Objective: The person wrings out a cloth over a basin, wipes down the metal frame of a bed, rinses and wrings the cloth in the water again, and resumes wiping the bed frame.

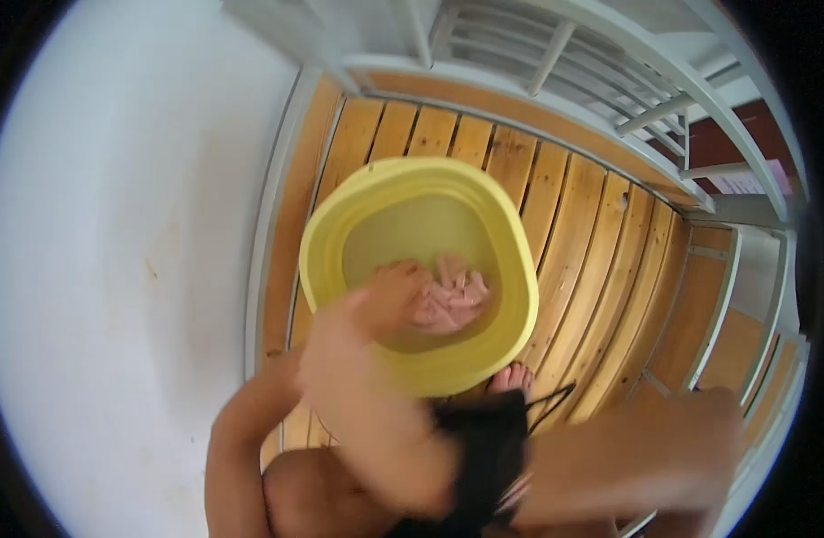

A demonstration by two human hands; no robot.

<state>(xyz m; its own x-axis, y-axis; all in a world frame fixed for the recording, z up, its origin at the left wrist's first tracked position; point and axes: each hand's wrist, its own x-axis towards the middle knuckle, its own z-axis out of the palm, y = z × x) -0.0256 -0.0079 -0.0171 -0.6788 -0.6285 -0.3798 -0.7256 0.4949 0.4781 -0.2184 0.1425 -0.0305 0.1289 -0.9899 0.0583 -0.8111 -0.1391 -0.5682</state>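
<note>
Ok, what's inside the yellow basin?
Cloudy water, a crumpled pink cloth and, at its edge, one of the hands. What lies beneath the cloth and that hand is covered; a forearm hides the near-left part of the basin.

Count: 1 basin (517,287), 1 cloth bundle (451,303), 2 arms (367,412), 1 hand (394,294) distinguishable, 2 legs (640,453).

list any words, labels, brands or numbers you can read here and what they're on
No readable text anywhere.
Pale pink sheet, upper right by the dark red surface: possible print, too small and blurred to read.
Basin: none seen.
Cloth: none seen.
</note>
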